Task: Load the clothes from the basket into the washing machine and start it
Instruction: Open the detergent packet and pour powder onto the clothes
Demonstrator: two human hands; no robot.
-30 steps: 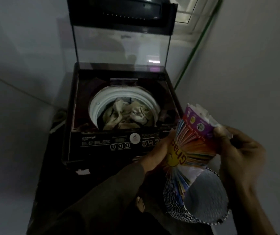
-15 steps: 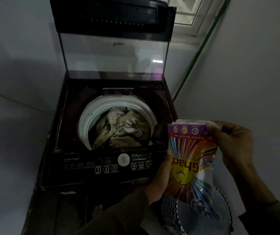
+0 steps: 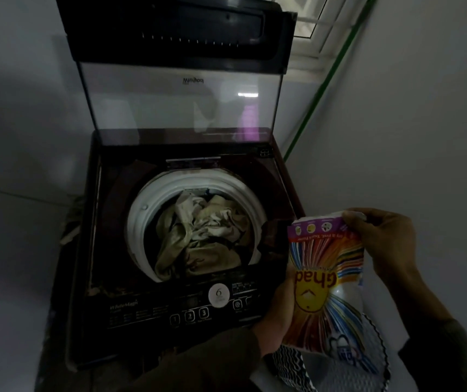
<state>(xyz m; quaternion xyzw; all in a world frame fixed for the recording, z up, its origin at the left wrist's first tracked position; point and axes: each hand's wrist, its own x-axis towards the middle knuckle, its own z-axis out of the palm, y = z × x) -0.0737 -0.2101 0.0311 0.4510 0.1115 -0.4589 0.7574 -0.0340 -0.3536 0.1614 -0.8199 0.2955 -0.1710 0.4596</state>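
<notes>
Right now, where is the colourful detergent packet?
In the head view, lower right: the colourful plastic detergent packet is held between both hands, just right of the dark top-loading washing machine, above a patterned mesh basket.

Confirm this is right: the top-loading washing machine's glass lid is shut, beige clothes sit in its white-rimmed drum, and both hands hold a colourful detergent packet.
Not quite: the glass lid is raised, not shut, as the head view shows. The rest holds: beige clothes sit in the white-rimmed drum, and the left hand and right hand hold the colourful detergent packet.

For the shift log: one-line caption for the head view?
Both hands hold a detergent packet beside the open washing machine, clothes already in its drum.
</notes>
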